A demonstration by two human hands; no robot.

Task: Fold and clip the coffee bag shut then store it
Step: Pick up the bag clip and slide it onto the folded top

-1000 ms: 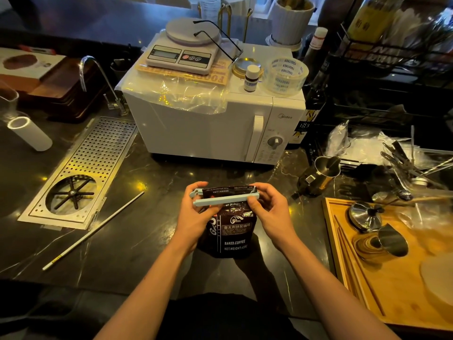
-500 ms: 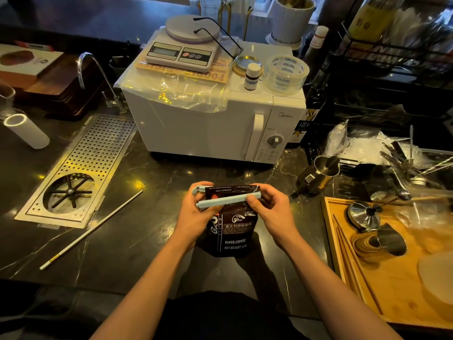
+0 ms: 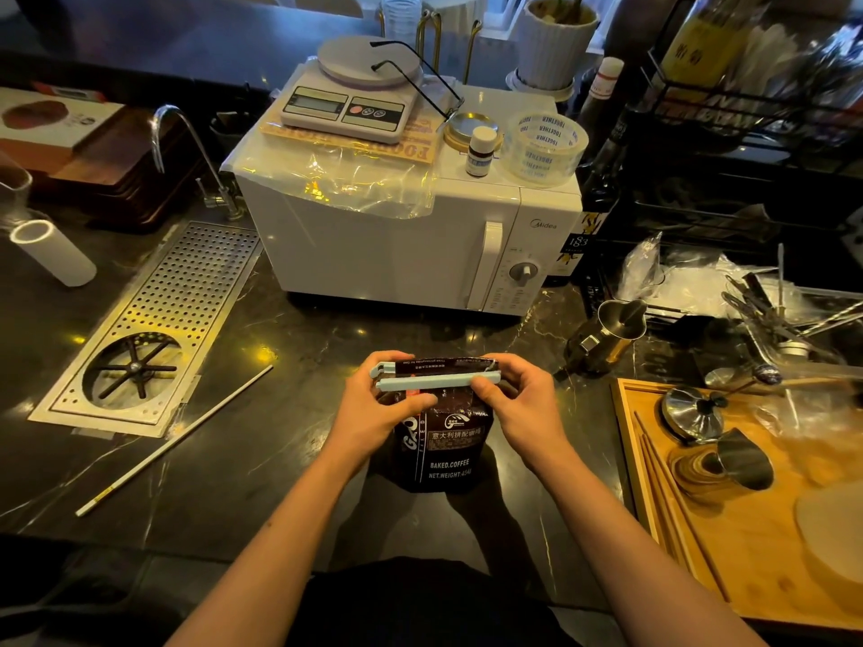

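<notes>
Dark marble countertop [image 3: 289,459] is carrying a white microwave oven [image 3: 397,245] behind your work. You are standing a dark brown printed coffee bag [image 3: 443,441] upright on it (top edge folded over), just in front of your body. Your left hand [image 3: 373,408] is pinching the hinged end of a long pale blue plastic sealing clip [image 3: 436,381] lying across the fold, while your right hand [image 3: 518,403] is gripping its other end, thumb pressing the bag's front.
</notes>
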